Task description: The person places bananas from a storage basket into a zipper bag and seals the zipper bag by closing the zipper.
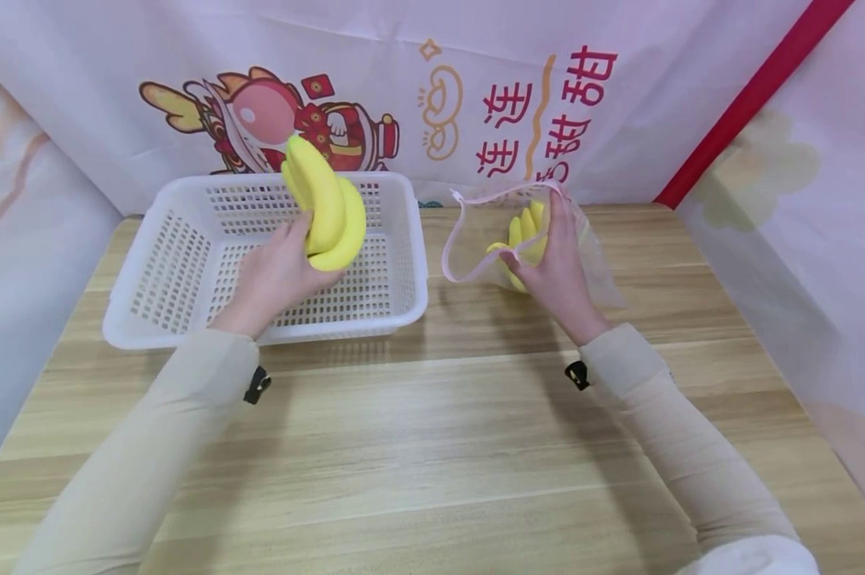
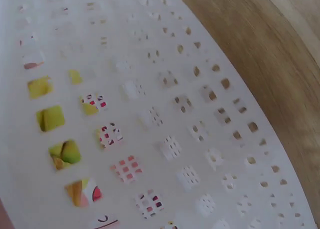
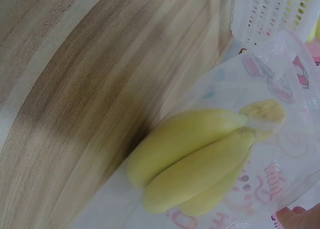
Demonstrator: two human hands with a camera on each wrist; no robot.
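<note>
My left hand (image 1: 299, 255) grips a bunch of yellow bananas (image 1: 327, 208) by its lower end and holds it upright over the white perforated basket (image 1: 180, 263). My right hand (image 1: 547, 239) holds a clear plastic bag (image 1: 468, 239) with a pink rim, its mouth facing left. A second banana bunch (image 1: 525, 231) lies inside that bag. The right wrist view shows this bunch (image 3: 200, 159) close up through the printed bag (image 3: 280, 179). Only the basket wall (image 2: 175, 139) fills the left wrist view, with yellow showing through its holes (image 2: 50, 118).
The basket and bag sit at the back of a wooden table (image 1: 432, 447). Printed cloth walls (image 1: 518, 88) close in the back and both sides. A red strip (image 1: 748, 96) runs down the back right corner.
</note>
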